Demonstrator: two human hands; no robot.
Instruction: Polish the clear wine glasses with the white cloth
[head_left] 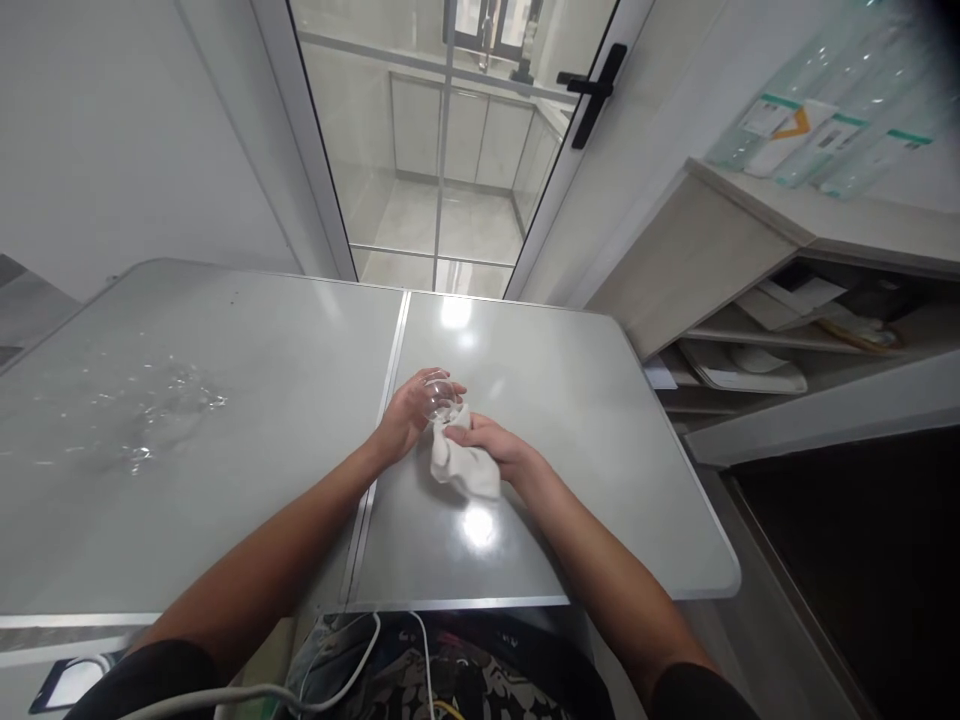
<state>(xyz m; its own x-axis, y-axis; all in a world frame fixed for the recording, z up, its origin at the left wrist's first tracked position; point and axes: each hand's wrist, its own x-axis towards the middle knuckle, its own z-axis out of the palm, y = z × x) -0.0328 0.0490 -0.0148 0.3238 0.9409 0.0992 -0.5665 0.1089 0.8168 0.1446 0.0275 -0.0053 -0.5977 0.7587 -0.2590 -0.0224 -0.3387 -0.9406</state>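
My left hand is closed around a small, clear rounded glass, with its fingers behind the bowl. A white cloth is gripped in my right hand, thumb on top. Its upper end is bunched against the lower part of the glass, and the loose end hangs down toward me. Whether the glass has a stem cannot be made out under the cloth. Both hands are held over the grey table, just right of its metal seam.
Crumpled clear plastic lies on the table's left half. Beyond the far edge stands a glass door with a black handle. At right, a shelf unit carries clear bottles. White cables cross my lap; a phone lies lower left.
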